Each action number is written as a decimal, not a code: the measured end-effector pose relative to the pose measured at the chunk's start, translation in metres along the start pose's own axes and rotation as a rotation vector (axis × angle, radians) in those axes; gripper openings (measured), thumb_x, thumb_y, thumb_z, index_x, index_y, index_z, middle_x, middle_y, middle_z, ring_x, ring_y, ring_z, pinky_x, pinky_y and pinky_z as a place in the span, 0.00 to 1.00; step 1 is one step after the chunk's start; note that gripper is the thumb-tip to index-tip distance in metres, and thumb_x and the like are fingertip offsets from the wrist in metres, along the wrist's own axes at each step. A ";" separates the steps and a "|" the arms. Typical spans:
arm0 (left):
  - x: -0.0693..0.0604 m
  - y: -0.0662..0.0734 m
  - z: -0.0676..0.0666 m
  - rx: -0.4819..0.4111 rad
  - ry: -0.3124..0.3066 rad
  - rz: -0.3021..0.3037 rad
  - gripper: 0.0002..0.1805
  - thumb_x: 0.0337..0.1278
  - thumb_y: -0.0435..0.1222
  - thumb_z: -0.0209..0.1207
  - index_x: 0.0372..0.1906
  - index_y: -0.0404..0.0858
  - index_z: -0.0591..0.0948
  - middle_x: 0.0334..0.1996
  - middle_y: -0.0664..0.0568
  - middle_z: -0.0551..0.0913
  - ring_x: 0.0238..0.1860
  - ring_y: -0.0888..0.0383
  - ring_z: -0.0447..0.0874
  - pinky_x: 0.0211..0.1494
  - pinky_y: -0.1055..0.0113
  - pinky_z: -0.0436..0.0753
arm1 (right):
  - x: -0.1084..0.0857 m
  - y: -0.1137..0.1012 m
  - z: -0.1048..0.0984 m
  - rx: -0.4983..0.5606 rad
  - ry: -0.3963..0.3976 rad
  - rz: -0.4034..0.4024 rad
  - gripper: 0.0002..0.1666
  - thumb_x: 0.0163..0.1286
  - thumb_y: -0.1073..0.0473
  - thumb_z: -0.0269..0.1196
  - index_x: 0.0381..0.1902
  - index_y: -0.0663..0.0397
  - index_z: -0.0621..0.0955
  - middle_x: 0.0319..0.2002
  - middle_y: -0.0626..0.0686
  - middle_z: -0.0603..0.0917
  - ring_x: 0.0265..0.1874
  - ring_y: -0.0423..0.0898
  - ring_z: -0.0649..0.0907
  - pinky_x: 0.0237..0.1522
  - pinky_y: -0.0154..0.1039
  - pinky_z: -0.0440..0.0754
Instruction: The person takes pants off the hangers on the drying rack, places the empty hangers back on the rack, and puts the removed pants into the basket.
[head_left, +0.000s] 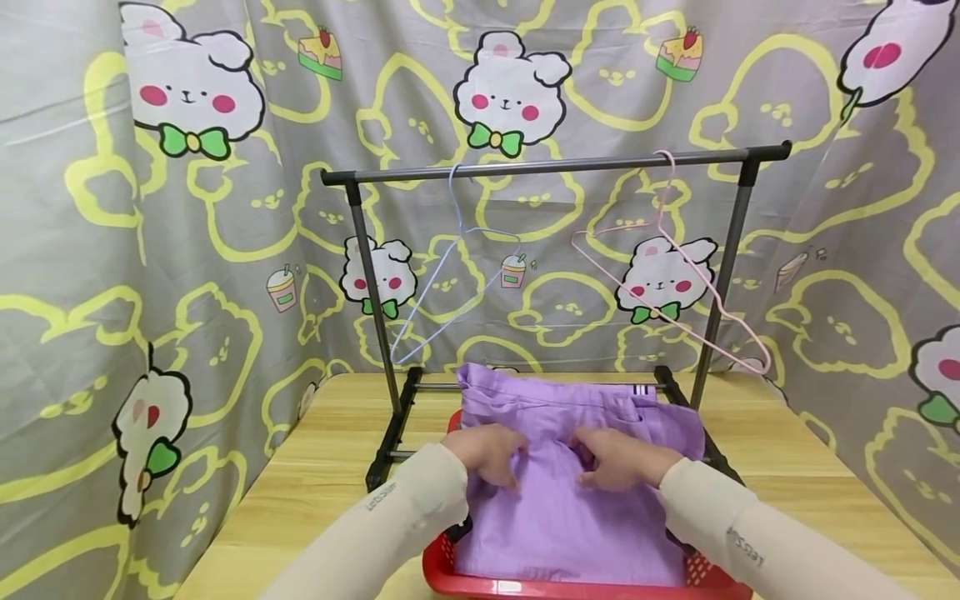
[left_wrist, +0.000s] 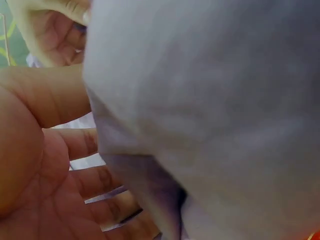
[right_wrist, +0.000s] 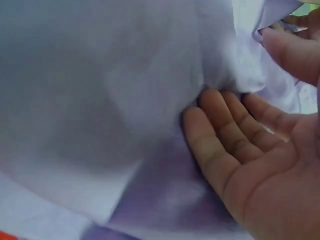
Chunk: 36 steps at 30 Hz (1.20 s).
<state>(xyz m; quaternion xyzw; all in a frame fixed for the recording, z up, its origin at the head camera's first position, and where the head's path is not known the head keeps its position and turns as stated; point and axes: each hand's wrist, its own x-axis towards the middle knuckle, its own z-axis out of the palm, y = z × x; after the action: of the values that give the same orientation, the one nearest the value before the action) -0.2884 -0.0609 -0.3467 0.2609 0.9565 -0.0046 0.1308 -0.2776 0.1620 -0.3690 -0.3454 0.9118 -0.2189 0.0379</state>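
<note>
A purple garment (head_left: 570, 533) with a waistband at its far end lies over a red basket (head_left: 510, 587). Both hands are on its upper part, the left hand (head_left: 491, 454) left of centre and the right hand (head_left: 618, 460) to the right, with a gap between them. In the left wrist view the left hand (left_wrist: 55, 170) has its fingers spread beside the cloth (left_wrist: 200, 100), their tips partly behind it. The right hand (right_wrist: 260, 160) in the right wrist view touches the cloth (right_wrist: 100, 100) with loosely bent fingers, the thumb apart from them.
A dark metal rack stands on the wooden table (head_left: 277, 508) behind and around the basket. From its top bar (head_left: 555, 166) hang a blue hanger (head_left: 427, 310) at the left and a pink hanger (head_left: 720, 308) at the right. A patterned curtain (head_left: 420, 92) surrounds the table.
</note>
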 end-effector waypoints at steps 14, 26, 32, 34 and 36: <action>0.006 -0.004 0.006 -0.071 -0.077 -0.033 0.31 0.42 0.50 0.73 0.52 0.53 0.73 0.29 0.58 0.76 0.35 0.59 0.74 0.44 0.64 0.74 | 0.004 0.012 0.017 0.011 -0.133 0.042 0.23 0.56 0.59 0.71 0.46 0.58 0.76 0.28 0.47 0.72 0.29 0.41 0.71 0.35 0.40 0.72; 0.016 -0.008 0.013 -0.127 -0.138 -0.029 0.43 0.40 0.57 0.73 0.63 0.64 0.63 0.52 0.54 0.77 0.51 0.54 0.75 0.51 0.56 0.74 | 0.009 0.013 0.025 0.029 -0.233 0.171 0.21 0.56 0.59 0.71 0.46 0.55 0.78 0.32 0.47 0.74 0.35 0.46 0.74 0.43 0.46 0.73; 0.018 -0.012 0.008 -0.192 -0.121 0.031 0.37 0.45 0.53 0.71 0.61 0.56 0.67 0.52 0.54 0.77 0.52 0.59 0.73 0.55 0.62 0.72 | 0.013 0.017 0.028 0.012 -0.255 0.163 0.16 0.56 0.60 0.71 0.40 0.52 0.78 0.30 0.45 0.74 0.33 0.44 0.74 0.41 0.43 0.74; 0.019 -0.014 0.003 -0.193 -0.062 0.072 0.27 0.50 0.49 0.69 0.54 0.51 0.74 0.47 0.55 0.79 0.49 0.60 0.75 0.53 0.64 0.73 | 0.015 0.017 0.028 -0.011 -0.267 0.143 0.13 0.56 0.59 0.71 0.36 0.49 0.77 0.28 0.44 0.73 0.30 0.43 0.73 0.37 0.41 0.73; 0.019 -0.016 -0.003 -0.181 0.033 0.083 0.18 0.53 0.47 0.68 0.45 0.46 0.77 0.39 0.56 0.79 0.43 0.60 0.76 0.48 0.65 0.74 | 0.017 0.017 0.028 -0.031 -0.282 0.125 0.12 0.56 0.59 0.71 0.33 0.47 0.76 0.26 0.44 0.73 0.28 0.42 0.72 0.33 0.40 0.72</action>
<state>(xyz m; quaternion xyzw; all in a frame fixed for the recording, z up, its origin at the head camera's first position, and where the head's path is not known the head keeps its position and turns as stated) -0.3130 -0.0651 -0.3500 0.2876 0.9433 0.0916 0.1380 -0.2943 0.1519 -0.3997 -0.3156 0.9204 -0.1514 0.1740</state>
